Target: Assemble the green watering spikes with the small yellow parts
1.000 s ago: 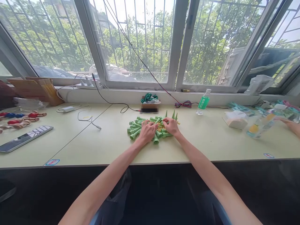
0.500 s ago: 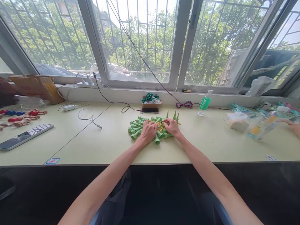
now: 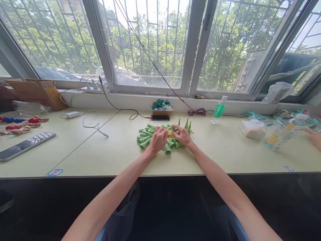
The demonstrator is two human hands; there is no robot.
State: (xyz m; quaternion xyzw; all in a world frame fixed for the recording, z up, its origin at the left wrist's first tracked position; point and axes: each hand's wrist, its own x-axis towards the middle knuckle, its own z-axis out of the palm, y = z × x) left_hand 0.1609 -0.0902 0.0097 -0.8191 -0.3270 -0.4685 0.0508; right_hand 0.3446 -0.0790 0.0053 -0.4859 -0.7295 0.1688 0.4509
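Note:
Several light green, hollow, tapered plastic pieces lie in a ring on the table, wide ends outward. Small yellow pieces are heaped in the middle. My left hand is over the heap's left side, its fingers bent and pinched together; whatever they grip is hidden. Close by on the right, my right hand has thumb and forefinger drawn together over the yellow heap, on something too small to name. Just beyond it, green pointed cones stand upright.
Behind the ring is a small open box with green and clear material. A green-labelled bottle stands right of it. At left lie a phone and a cable. Far right are a tissue pack, another bottle and another person's hand.
My left hand has tilted up a little with its fingers raised. My right hand has shifted slightly left, towards it. The green pieces look unmoved.

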